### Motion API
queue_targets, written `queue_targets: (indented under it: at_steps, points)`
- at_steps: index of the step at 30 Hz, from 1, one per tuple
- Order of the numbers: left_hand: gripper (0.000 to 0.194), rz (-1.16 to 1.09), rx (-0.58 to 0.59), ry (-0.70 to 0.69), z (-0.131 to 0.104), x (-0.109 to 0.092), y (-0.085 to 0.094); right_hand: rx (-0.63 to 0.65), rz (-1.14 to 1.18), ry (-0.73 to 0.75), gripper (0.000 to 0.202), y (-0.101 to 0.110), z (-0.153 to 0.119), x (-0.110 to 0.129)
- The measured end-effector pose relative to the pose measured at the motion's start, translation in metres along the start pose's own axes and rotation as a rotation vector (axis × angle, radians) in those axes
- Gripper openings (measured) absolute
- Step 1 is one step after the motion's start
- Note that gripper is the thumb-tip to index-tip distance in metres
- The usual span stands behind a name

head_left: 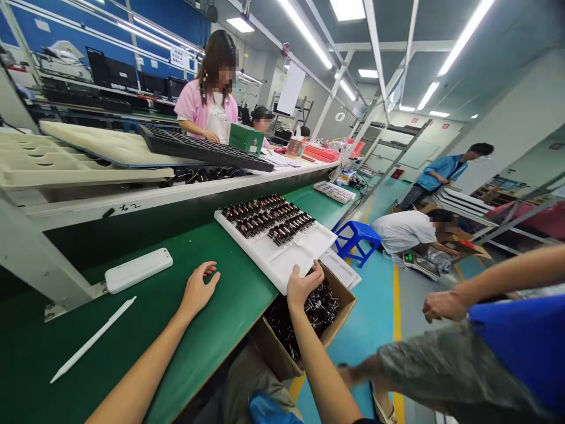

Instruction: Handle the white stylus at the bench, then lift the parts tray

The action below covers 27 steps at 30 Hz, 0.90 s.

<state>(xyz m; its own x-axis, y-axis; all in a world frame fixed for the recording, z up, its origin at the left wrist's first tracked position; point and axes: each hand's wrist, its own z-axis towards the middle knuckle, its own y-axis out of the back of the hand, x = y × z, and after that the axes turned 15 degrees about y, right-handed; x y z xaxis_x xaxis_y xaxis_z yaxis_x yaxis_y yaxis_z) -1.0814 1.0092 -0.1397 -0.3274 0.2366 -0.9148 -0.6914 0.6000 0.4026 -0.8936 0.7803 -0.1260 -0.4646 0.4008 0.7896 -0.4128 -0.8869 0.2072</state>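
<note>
My left hand (199, 290) hovers over the green workbench with its fingers loosely curled and apart, and nothing shows in it. Just in front of the white tray's near edge is my right hand (302, 287), thumb and fingers spread; whether it touches the tray is unclear. The white tray (251, 250) carries rows of small black and copper-coloured parts (269, 215) in its far sections, while its near sections show bare white. Below my right hand, an open cardboard box (342, 321) holds a heap of small black parts with shiny metal pins (324, 303).
A white pen (95, 338) and a white oblong case (139, 271) lie on the green bench (212, 335). Over it runs a shelf with a black tray (198, 150). A blue stool (358, 238) stands beyond. A person in blue (516, 347) is close on the right.
</note>
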Motion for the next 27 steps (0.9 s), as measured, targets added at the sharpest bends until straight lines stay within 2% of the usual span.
queue_targets:
  at_steps: [2, 4, 8, 10, 11, 15, 17, 20, 23, 24, 27]
  points:
    - [0.051, -0.001, 0.022, 0.0, -0.002, -0.003, 0.001, 0.05, 0.1, 0.267, 0.056, -0.002, -0.018, 0.027]
    - [0.047, -0.015, 0.039, 0.005, -0.003, -0.006, 0.001, 0.21, 0.257, 0.39, 0.045, -0.017, -0.045, 0.051]
    - [0.033, -0.143, 0.04, 0.05, -0.004, -0.014, 0.002, 0.844, 0.488, 0.356, 0.033, -0.072, -0.097, 0.081]
    - [0.028, -0.229, -0.051, 0.116, -0.008, -0.017, 0.001, 1.096, 0.463, 0.412, 0.034, -0.095, -0.112, 0.089]
    - [0.029, -0.245, -0.107, 0.148, -0.011, -0.017, 0.001, 1.166, 0.445, 0.446, 0.038, -0.105, -0.117, 0.093]
    - [0.04, -0.281, -0.284, 0.212, -0.013, -0.012, -0.005, 1.299, 0.245, 0.546, 0.044, -0.138, -0.117, 0.101]
    - [0.041, -0.327, -0.262, 0.228, -0.01, -0.006, -0.007, 1.306, 0.18, 0.599, 0.048, -0.156, -0.114, 0.103]
    - [0.035, -0.271, -0.23, 0.255, -0.008, 0.002, -0.005, 1.275, 0.075, 0.644, 0.047, -0.178, -0.112, 0.107]
    - [0.054, -0.227, -0.114, 0.284, -0.015, 0.006, 0.002, 1.208, -0.004, 0.632, 0.041, -0.194, -0.11, 0.108]
    - [0.052, -0.219, -0.085, 0.288, -0.019, 0.007, 0.005, 1.189, -0.024, 0.605, 0.04, -0.2, -0.109, 0.106]
    - [0.023, -0.17, -0.021, 0.317, -0.027, 0.007, 0.011, 1.116, -0.077, 0.533, 0.03, -0.223, -0.107, 0.092]
